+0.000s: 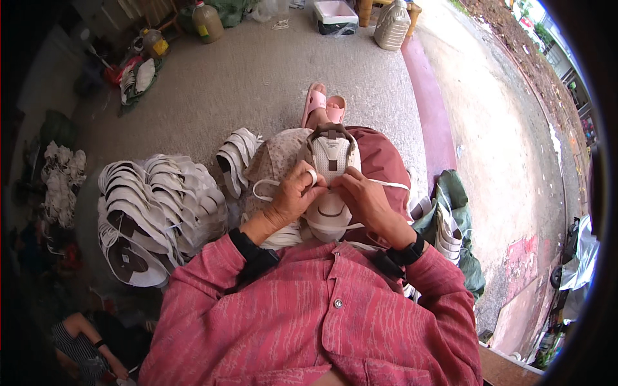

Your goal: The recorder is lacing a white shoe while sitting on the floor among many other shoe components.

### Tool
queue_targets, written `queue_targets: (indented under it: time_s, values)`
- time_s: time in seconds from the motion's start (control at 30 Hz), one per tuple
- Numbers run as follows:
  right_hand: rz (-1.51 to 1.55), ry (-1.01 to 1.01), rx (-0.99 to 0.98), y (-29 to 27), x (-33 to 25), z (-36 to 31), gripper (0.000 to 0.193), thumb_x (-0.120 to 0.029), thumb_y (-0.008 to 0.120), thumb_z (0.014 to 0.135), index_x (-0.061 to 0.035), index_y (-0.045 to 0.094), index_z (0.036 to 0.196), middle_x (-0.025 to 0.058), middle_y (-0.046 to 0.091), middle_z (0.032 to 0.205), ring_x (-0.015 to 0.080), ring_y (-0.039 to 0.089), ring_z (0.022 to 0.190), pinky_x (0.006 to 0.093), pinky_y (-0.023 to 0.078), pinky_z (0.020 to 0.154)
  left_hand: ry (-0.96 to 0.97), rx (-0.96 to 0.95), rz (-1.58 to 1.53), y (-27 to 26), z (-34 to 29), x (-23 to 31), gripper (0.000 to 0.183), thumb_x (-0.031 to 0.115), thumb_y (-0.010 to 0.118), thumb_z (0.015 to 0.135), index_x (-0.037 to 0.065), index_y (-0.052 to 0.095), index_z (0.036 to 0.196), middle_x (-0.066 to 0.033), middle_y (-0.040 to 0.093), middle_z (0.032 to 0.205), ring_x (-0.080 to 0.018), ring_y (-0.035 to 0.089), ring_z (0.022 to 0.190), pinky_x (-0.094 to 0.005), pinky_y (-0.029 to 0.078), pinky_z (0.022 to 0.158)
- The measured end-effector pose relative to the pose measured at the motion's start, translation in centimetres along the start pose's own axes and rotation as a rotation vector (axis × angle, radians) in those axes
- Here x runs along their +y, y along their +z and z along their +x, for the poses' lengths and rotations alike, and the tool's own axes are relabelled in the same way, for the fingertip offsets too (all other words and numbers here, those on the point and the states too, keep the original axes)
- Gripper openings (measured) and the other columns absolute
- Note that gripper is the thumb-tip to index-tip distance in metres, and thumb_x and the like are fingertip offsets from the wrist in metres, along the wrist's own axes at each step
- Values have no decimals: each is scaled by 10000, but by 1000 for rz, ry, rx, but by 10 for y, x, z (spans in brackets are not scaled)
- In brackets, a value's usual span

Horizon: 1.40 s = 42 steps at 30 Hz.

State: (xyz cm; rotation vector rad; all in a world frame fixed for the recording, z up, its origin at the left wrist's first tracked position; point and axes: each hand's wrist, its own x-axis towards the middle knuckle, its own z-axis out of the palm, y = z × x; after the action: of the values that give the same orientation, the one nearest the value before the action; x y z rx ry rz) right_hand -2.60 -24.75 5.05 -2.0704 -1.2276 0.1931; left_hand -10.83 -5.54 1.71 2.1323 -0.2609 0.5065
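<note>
A white and beige shoe upper with a dark brown collar lies on my lap between my knees, its toe end towards my belly. My left hand is closed at its left edge. A white shoelace loops out on the left side of that hand and trails right past my other wrist. A pale band circles one left finger. My right hand pinches at the middle of the upper, fingertips close to the left ones. The exact grip under the fingertips is hidden.
Stacks of white shoe uppers stand at my left, with a smaller stack by my left knee. More uppers sit by a green sack on the right. Jugs and a white box stand farther off. Another person's arm shows lower left.
</note>
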Motion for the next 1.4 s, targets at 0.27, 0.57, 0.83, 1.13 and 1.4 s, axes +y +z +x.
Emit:
queue_targets:
  time_s: [0.27,0.57,0.83,1.13,1.4]
  values:
    - [103,84,64,-14,18,-11,193,-115,609,802,-72,582,988,162,630,808,379,623,735,461,479,625,-505,320,116,-89,-36,-25,66,60,576,928,6,550,900,-49,501,957,-149,564,836,-300,491,702]
    - [-25,-114,18,-14,39,-22,149,-147,633,745,-70,675,865,133,648,774,297,628,755,389,488,682,-404,22,1072,-139,-58,1,335,305,767,718,-2,644,775,-200,577,1049,-341,548,991,-430,455,828]
    - [1140,488,-294,-59,12,-65,135,-131,689,849,-20,682,927,17,629,747,79,528,587,233,415,530,-213,-385,258,-35,0,14,292,294,700,817,6,655,820,-141,636,753,-316,613,740,-396,471,676]
    - [1924,15,796,-91,55,-133,197,-256,569,948,-79,635,1002,28,596,1032,143,530,861,327,404,855,-803,-350,-688,-43,-14,13,287,278,532,974,56,639,828,26,574,691,-49,538,589,-231,443,514]
    - [1909,-362,1104,-160,121,-226,206,-194,510,990,-26,600,1068,69,618,1088,98,434,628,258,310,559,-540,720,-1484,-163,-90,-53,138,199,535,966,93,598,904,-40,640,888,-166,609,809,-309,491,741]
